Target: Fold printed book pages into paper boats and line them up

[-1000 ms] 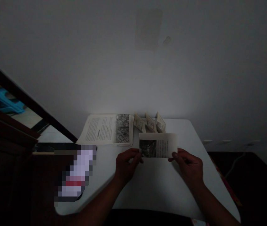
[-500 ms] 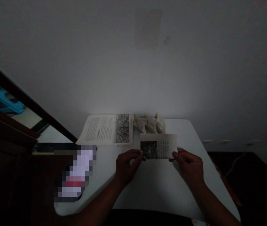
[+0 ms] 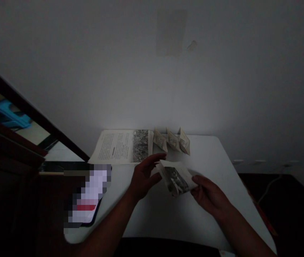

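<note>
A folded sheet of printed paper with a dark picture on it is tilted above the table. My right hand pinches its right end between thumb and fingers. At the sheet's upper left corner my left hand has thumb and fingers apart; whether a fingertip touches the paper I cannot tell. Behind the sheet, three folded paper boats stand in a row. To their left lies a stack of printed pages, its top page showing text and a grey picture.
A phone, its screen blurred into blocks, rests at the left edge of the white table. The wall rises directly behind the table. At far left, a blue object shows beyond a dark slanted frame.
The sheet has turned from level to slanting, its right end lower. My left hand has let go of its lower left corner and moved up, fingers spreading. My right hand keeps its grip.
</note>
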`<action>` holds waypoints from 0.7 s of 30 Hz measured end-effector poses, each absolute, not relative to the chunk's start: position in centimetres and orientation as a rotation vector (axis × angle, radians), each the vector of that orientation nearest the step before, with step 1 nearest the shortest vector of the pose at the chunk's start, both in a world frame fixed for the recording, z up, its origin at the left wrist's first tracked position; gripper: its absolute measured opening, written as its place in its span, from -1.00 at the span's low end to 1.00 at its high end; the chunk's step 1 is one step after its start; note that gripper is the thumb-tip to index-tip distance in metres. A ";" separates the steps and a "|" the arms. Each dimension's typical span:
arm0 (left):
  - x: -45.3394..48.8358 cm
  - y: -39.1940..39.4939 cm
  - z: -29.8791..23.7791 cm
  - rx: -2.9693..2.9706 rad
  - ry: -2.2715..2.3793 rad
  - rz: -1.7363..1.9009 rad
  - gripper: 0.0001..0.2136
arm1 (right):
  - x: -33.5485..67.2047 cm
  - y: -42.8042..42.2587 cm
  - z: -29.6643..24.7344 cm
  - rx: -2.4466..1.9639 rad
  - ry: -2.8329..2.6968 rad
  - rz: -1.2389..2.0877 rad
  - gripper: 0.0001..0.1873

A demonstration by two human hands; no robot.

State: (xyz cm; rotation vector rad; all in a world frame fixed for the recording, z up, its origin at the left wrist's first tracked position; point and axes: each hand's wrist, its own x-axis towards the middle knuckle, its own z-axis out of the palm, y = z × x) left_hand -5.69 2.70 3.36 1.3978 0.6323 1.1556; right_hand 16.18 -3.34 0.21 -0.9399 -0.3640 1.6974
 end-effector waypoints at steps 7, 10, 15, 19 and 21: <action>-5.7 2.4 4.5 1.500 0.614 1.122 -0.71 | 16.0 -3.7 0.3 -1.004 -0.148 1.958 -0.95; -5.7 2.3 4.8 1.504 0.605 1.184 -0.83 | 15.7 -3.9 0.8 -0.954 -0.125 2.051 -0.92; -5.8 2.0 5.3 1.442 0.695 1.193 -0.85 | 15.3 -4.1 1.3 -0.932 -0.403 2.065 -0.81; -5.7 1.8 5.4 1.393 0.812 1.194 -0.85 | 15.7 -3.7 1.4 -1.091 -0.716 1.829 -0.73; -5.7 1.7 5.2 1.364 0.841 1.190 -0.86 | 16.1 -3.5 1.8 -1.173 -0.906 1.628 -0.71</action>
